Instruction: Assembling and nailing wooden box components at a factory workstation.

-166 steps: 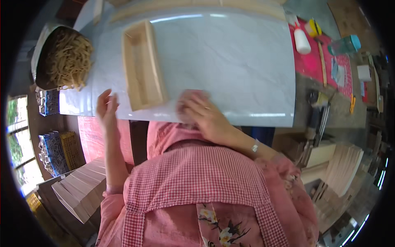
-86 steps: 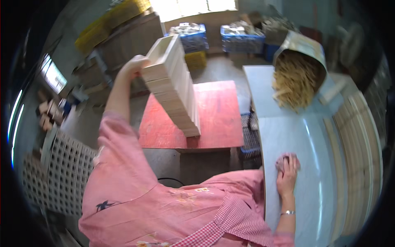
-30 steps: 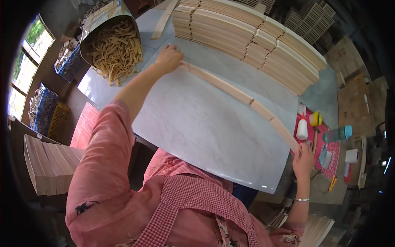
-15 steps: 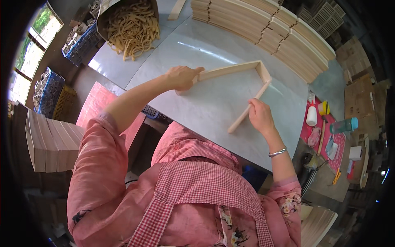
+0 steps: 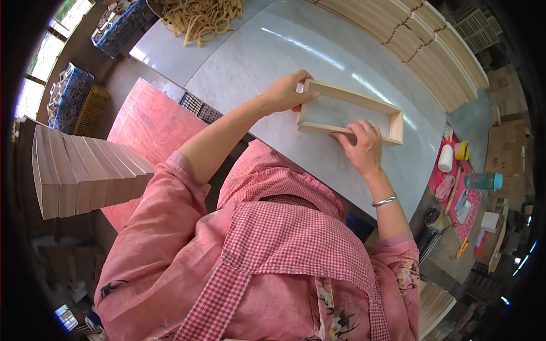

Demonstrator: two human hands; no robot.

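A long, narrow rectangular frame of pale wood stands on edge on the grey table, its four sides brought together. Around its left end my left hand is closed, fingers at the corner. My right hand pinches the near long side toward its right half, thumb on the outside and fingers over the top edge. Whether the near left corner is fully joined I cannot tell.
Tan rubber bands lie heaped at the far left of the table. Stacked wooden strips line the back right. To the right are a white bottle and a teal-lidded jar. Wooden blocks stand at my left.
The wooden strip, bent open at its corners before, is now folded into a closed rectangle. My left hand moved right, and my right hand brought the near side in. The view shifted.
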